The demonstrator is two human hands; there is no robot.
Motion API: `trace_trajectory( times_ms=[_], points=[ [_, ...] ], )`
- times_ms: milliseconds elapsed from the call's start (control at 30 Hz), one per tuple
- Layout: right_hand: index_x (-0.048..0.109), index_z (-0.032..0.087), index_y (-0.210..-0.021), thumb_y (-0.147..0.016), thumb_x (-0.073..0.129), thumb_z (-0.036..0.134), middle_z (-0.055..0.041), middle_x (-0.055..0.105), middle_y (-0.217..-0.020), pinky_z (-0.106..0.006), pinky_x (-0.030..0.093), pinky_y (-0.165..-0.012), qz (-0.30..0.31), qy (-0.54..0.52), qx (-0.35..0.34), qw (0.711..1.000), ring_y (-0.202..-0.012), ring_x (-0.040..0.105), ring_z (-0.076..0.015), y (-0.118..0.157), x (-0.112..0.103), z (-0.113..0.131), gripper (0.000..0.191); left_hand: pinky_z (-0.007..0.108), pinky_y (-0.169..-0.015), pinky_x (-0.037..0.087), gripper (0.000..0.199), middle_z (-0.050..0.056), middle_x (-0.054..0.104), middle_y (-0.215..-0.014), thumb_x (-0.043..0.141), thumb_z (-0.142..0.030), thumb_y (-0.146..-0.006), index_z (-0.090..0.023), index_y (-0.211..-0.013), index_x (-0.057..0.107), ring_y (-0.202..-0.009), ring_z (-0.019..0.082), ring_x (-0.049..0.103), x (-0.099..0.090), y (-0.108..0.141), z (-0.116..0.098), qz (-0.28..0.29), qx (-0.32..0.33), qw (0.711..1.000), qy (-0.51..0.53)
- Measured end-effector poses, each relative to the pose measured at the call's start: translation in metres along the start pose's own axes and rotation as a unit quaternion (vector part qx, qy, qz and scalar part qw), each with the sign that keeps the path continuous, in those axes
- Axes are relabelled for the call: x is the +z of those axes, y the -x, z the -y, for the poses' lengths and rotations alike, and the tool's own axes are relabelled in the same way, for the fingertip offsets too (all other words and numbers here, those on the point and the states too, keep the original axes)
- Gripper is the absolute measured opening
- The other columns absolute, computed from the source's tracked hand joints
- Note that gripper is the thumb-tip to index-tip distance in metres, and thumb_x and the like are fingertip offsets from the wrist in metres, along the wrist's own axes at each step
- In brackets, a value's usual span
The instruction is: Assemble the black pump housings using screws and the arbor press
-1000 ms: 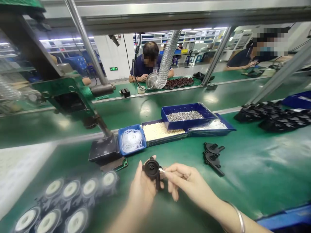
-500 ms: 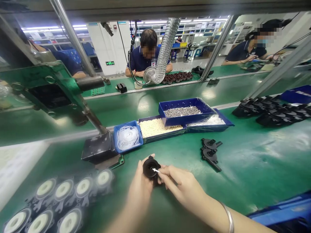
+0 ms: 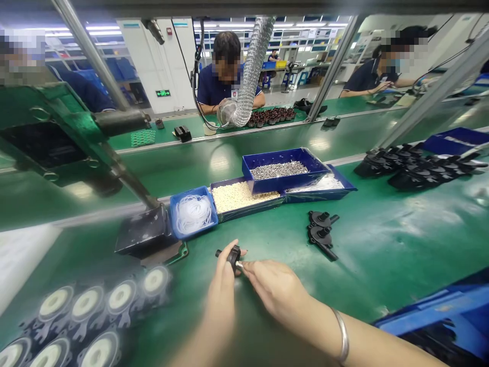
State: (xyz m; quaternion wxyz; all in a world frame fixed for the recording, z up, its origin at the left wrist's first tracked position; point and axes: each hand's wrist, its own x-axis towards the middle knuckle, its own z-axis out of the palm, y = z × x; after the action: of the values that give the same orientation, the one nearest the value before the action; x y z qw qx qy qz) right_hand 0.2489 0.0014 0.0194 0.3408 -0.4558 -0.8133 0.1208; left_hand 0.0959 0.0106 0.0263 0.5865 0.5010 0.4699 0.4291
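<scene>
My left hand (image 3: 224,272) is closed around a black round plastic housing (image 3: 234,256), which is turned partly on its side above the green bench. Pinched in the fingers of my right hand (image 3: 273,283) is a small white pin (image 3: 239,264), its end against the side of the housing; how far it goes in is hidden. To the right, two black plastic housings (image 3: 321,234) with short spouts lie on the bench. Beyond my hands stand a small blue tray (image 3: 172,216) of clear rings and a bin of cream-coloured small parts (image 3: 244,199).
A blue bin of metal pins (image 3: 280,171) rests on neighbouring bins. Black parts with white round centres (image 3: 87,302) lie in rows at left, beside a green press (image 3: 141,224). More black housings (image 3: 412,165) stand at right. A blue crate (image 3: 439,306) sits lower right. Co-workers sit opposite.
The housing has been tilted so its open face turns from view toward my right hand. My right hand has rotated with the white pin. The whole view has shifted slightly.
</scene>
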Motion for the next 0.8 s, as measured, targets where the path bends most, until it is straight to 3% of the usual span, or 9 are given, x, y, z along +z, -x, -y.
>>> trace_trajectory(
  times_ms=[100,167,233,333,467,600,667,733,800],
  points=[
    [0.057,0.017,-0.091,-0.104,0.036,0.023,-0.0063,0.065,-0.078,-0.030,0.046,-0.067,0.007,-0.078,0.050,0.996,-0.071,0.061,-0.0179,-0.005,0.004,-0.001,0.025,0.043,-0.112,0.031,0.057,0.010,0.058,-0.133,0.032,-0.060,-0.097,-0.026,-0.140,0.044,-0.123,0.026,0.053,-0.002,-0.003,0.004,0.009,0.009,0.999,-0.042],
    [0.054,0.018,-0.085,-0.103,0.041,0.032,-0.0021,0.062,-0.069,-0.028,0.047,-0.062,0.039,-0.220,0.152,0.963,-0.062,0.059,-0.0153,-0.012,0.003,-0.003,0.026,0.045,-0.114,0.028,0.055,0.010,0.055,-0.139,0.036,-0.056,-0.097,-0.025,-0.142,0.043,-0.129,0.027,0.048,-0.006,-0.007,0.006,0.017,0.022,0.996,-0.083],
    [0.049,0.019,-0.091,-0.097,0.054,0.039,0.0016,0.062,-0.067,-0.027,0.048,-0.060,0.069,-0.411,0.250,0.874,-0.057,0.060,-0.0133,-0.019,-0.004,-0.005,0.021,0.044,-0.114,0.027,0.049,0.009,0.054,-0.142,0.042,-0.049,-0.097,-0.026,-0.141,0.047,-0.132,0.027,0.046,-0.010,-0.012,0.005,0.033,0.037,0.992,-0.119],
    [0.044,0.020,-0.111,-0.083,0.073,0.033,-0.0015,0.069,-0.079,-0.028,0.050,-0.069,0.086,-0.606,0.299,0.732,-0.067,0.066,-0.0153,-0.026,-0.021,-0.012,0.042,0.044,-0.111,0.031,0.037,0.007,0.062,-0.132,0.048,-0.041,-0.096,-0.030,-0.128,0.062,-0.124,0.029,0.052,-0.018,-0.019,0.001,0.059,0.072,0.985,-0.143],
    [0.049,0.017,-0.123,-0.088,0.065,0.041,-0.0135,0.072,-0.099,-0.033,0.050,-0.080,0.172,-0.685,0.314,0.635,-0.093,0.070,-0.0236,-0.024,-0.034,-0.019,0.045,0.048,-0.105,0.035,0.026,0.007,0.065,-0.116,0.053,-0.036,-0.092,-0.036,-0.109,0.073,-0.117,0.031,0.051,-0.024,-0.025,-0.003,0.054,0.188,0.951,-0.238],
    [0.055,0.014,-0.109,-0.096,0.055,0.052,-0.0132,0.071,-0.094,-0.031,0.052,-0.076,0.187,-0.691,0.343,0.608,-0.087,0.072,-0.0219,-0.014,-0.021,-0.020,0.040,0.053,-0.103,0.036,0.023,0.007,0.062,-0.108,0.056,-0.036,-0.091,-0.042,-0.106,0.074,-0.116,0.032,0.050,-0.027,-0.018,-0.014,0.066,0.254,0.888,-0.378],
    [0.055,0.015,-0.110,-0.095,0.060,0.047,-0.0112,0.071,-0.095,-0.032,0.054,-0.078,0.179,-0.691,0.347,0.608,-0.084,0.072,-0.0199,-0.011,-0.016,-0.019,0.035,0.056,-0.107,0.032,0.030,0.009,0.059,-0.123,0.064,-0.041,-0.087,-0.042,-0.117,0.068,-0.126,0.035,0.047,-0.034,-0.007,-0.023,0.092,0.267,0.862,-0.421],
    [0.056,0.016,-0.111,-0.094,0.064,0.042,-0.0105,0.070,-0.097,-0.034,0.055,-0.083,0.178,-0.686,0.347,0.614,-0.085,0.071,-0.0195,-0.011,-0.016,-0.018,0.033,0.061,-0.112,0.024,0.067,0.012,0.046,-0.145,0.076,-0.042,-0.077,-0.041,-0.138,0.049,-0.137,0.039,0.037,-0.050,0.005,-0.032,0.076,0.259,0.837,-0.476],
    [0.057,0.015,-0.111,-0.092,0.067,0.039,-0.0114,0.070,-0.099,-0.036,0.055,-0.087,0.180,-0.679,0.346,0.623,-0.090,0.071,-0.0209,-0.013,-0.018,-0.017,0.032,0.065,-0.115,0.015,0.105,0.017,0.034,-0.154,0.087,-0.031,-0.066,-0.037,-0.151,0.026,-0.142,0.041,0.030,-0.077,0.016,-0.039,0.020,0.230,0.801,-0.552]
  ],
)
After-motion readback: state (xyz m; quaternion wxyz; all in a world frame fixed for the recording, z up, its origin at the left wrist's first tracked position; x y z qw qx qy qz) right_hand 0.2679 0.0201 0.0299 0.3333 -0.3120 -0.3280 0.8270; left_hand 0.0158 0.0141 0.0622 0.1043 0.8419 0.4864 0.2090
